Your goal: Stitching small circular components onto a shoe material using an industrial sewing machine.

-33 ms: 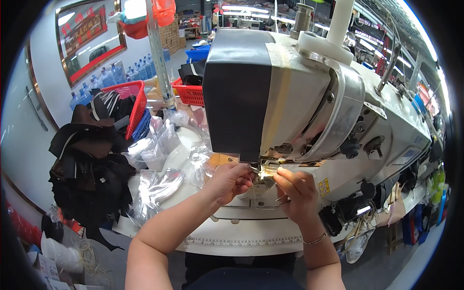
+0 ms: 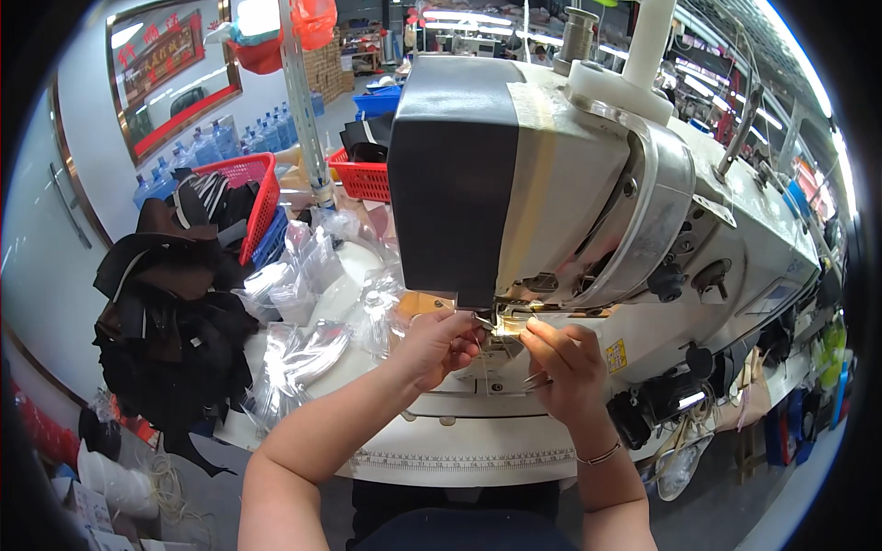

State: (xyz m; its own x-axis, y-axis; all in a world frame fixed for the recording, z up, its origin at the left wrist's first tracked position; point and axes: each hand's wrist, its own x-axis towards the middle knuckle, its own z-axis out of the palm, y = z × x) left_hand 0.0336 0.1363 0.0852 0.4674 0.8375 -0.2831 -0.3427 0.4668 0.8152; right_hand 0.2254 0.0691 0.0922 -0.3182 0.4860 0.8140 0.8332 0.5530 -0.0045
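Observation:
A large sewing machine (image 2: 570, 174) with a black front cover stands before me, its needle area (image 2: 501, 323) brightly lit. My left hand (image 2: 439, 349) is closed in a pinch just left of the needle. What lies between its fingertips is too small to make out; a fine thread seems to hang below them. My right hand (image 2: 560, 367) reaches to the needle from the right, thumb and fingertips together. A slim metal tool (image 2: 536, 377) pokes out from under its curled fingers; most of it is hidden in the palm.
Clear plastic bags (image 2: 299, 363) lie on the table left of the machine. A dark heap of cut pieces (image 2: 175, 312) hangs at the left, near a red basket (image 2: 262, 207). A ruler strip (image 2: 459, 459) runs along the table's front edge. Cords (image 2: 684, 432) hang at the right.
Hardly anything differs. Both hands stay at the needle, and the view has shifted very slightly.

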